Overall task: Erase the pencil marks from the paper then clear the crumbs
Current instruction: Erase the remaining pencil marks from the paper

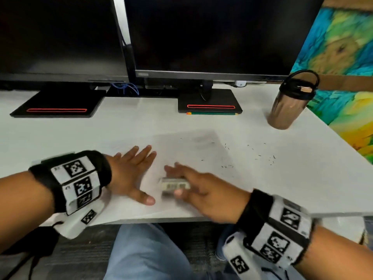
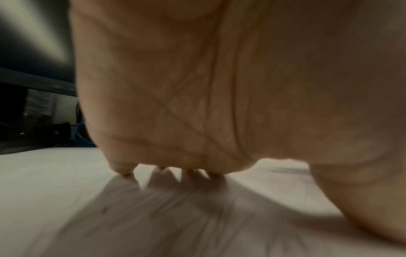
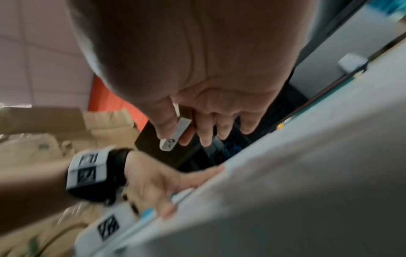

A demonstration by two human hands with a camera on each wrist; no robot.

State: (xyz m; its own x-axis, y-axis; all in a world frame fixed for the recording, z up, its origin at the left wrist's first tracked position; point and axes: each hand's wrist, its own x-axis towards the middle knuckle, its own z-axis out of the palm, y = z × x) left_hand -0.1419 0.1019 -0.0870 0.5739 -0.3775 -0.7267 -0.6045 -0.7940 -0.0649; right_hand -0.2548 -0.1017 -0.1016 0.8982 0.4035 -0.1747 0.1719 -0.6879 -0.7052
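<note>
A white sheet of paper lies on the white desk in front of me. My left hand lies flat on the paper's left part with the fingers spread and straight. In the left wrist view the palm fills the frame above the paper. My right hand holds a white eraser between thumb and fingers just above the paper's near part; it is blurred. The right wrist view shows the eraser pinched by the thumb and fingers. Dark crumbs are scattered right of the paper.
Two dark monitors stand at the back on black bases. A pencil lies against the right base. A brown tumbler with a black loop lid stands at the back right. The desk's near edge runs just below my hands.
</note>
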